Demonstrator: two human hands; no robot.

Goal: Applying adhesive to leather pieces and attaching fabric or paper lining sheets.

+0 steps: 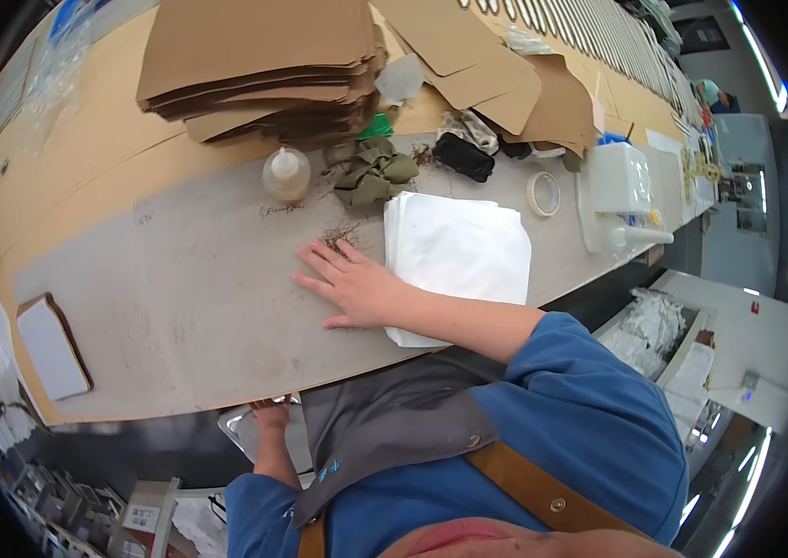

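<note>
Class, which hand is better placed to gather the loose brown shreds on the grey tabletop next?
Probably the right hand: it is on the grey tabletop beside the brown shreds, while the left hand is past the near edge.

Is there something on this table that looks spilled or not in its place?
Yes: loose dark-brown scraps lie scattered on the grey work surface, by the right hand and near the squeeze bottle; they look odd, like uncleared debris.
</note>
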